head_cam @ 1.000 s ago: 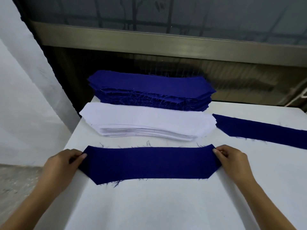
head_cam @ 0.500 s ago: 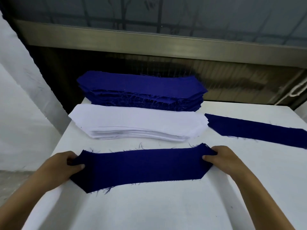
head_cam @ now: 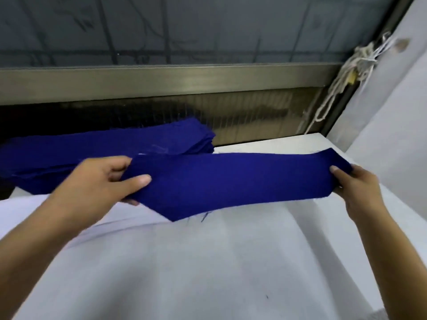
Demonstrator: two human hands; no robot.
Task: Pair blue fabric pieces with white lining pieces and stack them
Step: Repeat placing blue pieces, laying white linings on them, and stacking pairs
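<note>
While held at both ends, the blue fabric piece (head_cam: 231,181) hangs just above the white surface (head_cam: 208,273).
Left hand (head_cam: 97,181): grip closed on the left end, thumb on top, fingers under. Right hand (head_cam: 355,188): grip pinching the right end. Piece sags slightly mid-span, near edge drooping to a point; judged light, limp, frayed at cut edges, not slippery. Best taken at the two short ends, kept taut, so it lands flat. Blue stack (head_cam: 57,153) sits behind the left hand at the surface's far edge. Whether a white lining lies under the piece: cannot tell. Frame blurred.
</note>
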